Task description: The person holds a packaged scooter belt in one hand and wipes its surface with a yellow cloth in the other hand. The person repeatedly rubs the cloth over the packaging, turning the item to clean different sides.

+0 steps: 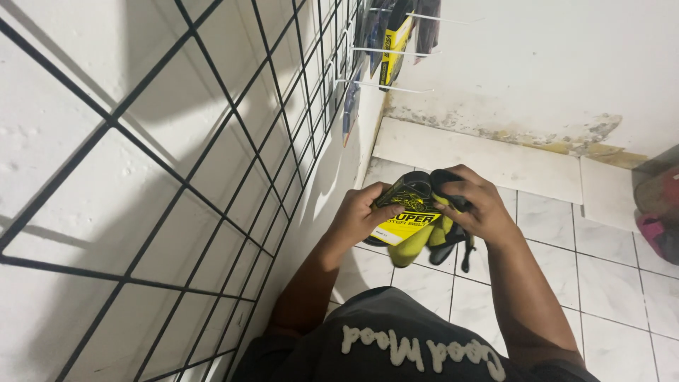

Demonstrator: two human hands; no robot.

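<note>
1. Standing beside the black wire grid panel on the wall to the left of your left hand, you have bare cells close by, while its white hooks, already carrying hanging packs, sit well beyond and above both hands. Keep your elbows in so your forearm stays off the wire.
2. Below both hands lies the white tiled floor; a pink and dark bundle sits well off to the right of your right hand.
3. You hold the black-and-yellow packaged belt between both hands, in front of your waist, above the tiles and touching nothing else. Judging by the grip, you are sorting the pack out in hand, so keep it level and its yellow label face up.
4. Your left hand curls round the pack's left end, thumb on top and fingers hidden underneath: a closed clasp on the packaging. Hold that end steady as the anchor.
5. Your right hand arches over the right end from above, fingertips bent down and pinching the black part of the pack. Work with the fingertips only, since loose black ends hang below this hand and could slip.
6. Both forearms reach forward and converge, wrists slightly bent.
</note>
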